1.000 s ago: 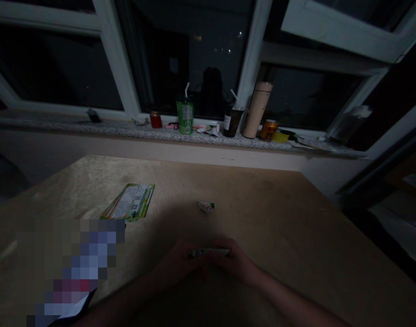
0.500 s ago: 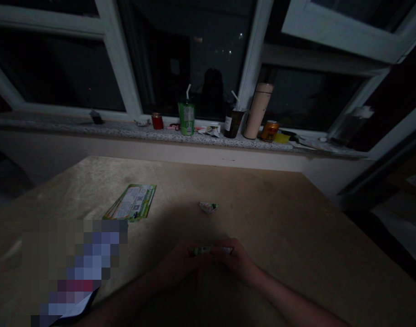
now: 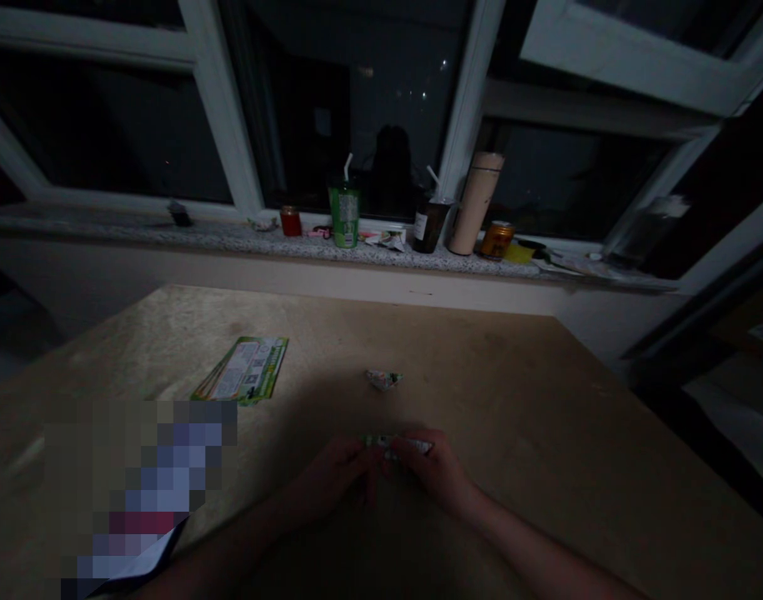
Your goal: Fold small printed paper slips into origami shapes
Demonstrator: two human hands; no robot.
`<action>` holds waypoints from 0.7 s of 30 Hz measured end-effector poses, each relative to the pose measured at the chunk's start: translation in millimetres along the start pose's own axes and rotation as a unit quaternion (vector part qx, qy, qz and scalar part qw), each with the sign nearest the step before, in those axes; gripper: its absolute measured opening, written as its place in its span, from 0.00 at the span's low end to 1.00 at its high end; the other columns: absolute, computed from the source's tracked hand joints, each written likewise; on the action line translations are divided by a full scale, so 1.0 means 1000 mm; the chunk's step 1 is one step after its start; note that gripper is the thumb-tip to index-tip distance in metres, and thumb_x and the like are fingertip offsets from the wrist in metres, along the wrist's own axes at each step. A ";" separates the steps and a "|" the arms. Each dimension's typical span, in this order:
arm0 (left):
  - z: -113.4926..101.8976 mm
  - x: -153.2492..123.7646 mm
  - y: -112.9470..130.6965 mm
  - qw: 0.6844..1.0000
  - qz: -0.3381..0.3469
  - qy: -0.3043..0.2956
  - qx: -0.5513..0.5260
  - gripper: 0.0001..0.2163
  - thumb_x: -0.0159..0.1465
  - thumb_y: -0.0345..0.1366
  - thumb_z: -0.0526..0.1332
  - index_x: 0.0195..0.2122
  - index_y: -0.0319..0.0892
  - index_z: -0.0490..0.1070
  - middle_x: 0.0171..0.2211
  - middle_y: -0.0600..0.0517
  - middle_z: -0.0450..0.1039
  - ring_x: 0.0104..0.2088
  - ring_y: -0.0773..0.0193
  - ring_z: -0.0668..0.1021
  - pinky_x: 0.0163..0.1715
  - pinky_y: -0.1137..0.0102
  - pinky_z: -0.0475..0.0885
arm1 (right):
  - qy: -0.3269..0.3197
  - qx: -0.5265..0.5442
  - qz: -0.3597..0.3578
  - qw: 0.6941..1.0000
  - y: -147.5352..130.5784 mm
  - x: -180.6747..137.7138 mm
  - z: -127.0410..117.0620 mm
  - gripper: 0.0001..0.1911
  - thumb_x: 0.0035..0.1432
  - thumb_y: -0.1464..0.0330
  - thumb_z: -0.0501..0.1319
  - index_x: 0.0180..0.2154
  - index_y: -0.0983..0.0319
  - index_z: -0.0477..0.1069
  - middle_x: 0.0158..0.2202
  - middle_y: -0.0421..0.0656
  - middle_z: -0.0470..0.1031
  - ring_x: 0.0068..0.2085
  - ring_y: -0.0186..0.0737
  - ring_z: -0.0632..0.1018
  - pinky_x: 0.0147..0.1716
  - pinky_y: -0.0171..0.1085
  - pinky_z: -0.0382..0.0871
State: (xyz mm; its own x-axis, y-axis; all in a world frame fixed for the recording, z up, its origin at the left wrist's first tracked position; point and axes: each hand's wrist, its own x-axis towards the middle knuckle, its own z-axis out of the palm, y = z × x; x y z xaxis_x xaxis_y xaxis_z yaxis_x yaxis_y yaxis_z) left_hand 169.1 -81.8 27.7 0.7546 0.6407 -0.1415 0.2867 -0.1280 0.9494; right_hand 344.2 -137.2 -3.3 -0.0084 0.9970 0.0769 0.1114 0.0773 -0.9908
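Both my hands meet at the front middle of the table, over a narrow folded strip of printed paper (image 3: 421, 446). My left hand (image 3: 340, 468) pinches its left part, fingers closed. The right end is gripped by my right hand (image 3: 440, 468), thumb pressed on the strip near its middle. Dim light and the fingers hide much of the paper. Just beyond the hands, apart from them, lies a small folded paper piece (image 3: 384, 380) with similar green, white and pink print.
To the left lies a fanned stack of green-and-white leaflets (image 3: 253, 371); nearer is a pixelated device (image 3: 147, 554). Along the windowsill (image 3: 224, 236) stand a green cup (image 3: 344, 217), a dark cup (image 3: 429, 227), a pink flask (image 3: 477, 204), an orange can (image 3: 497, 240) and a red jar (image 3: 290, 222).
The paper strip has shifted slightly away from me and to the right, and now tilts a little. My left-hand fingers have moved right along it. The small folded piece stays put.
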 end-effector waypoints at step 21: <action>0.002 0.007 -0.011 0.999 -0.009 0.035 -0.010 0.19 0.61 0.50 0.53 0.23 0.41 0.71 0.19 0.55 0.71 0.22 0.63 0.73 0.25 0.73 0.66 | -0.088 0.113 0.024 0.989 0.004 0.003 -0.003 0.24 0.54 0.49 0.60 0.22 0.63 0.68 0.18 0.36 0.61 0.19 0.28 0.59 0.18 0.29 0.51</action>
State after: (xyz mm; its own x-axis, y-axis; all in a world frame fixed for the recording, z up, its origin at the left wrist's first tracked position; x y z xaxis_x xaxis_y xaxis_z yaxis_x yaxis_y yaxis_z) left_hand 172.5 -77.4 15.8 0.7066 0.6936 -0.1397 0.2877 -0.1012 0.9524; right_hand 347.6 -133.6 -6.6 -0.1835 0.9826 0.0272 -0.1083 0.0073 -0.9941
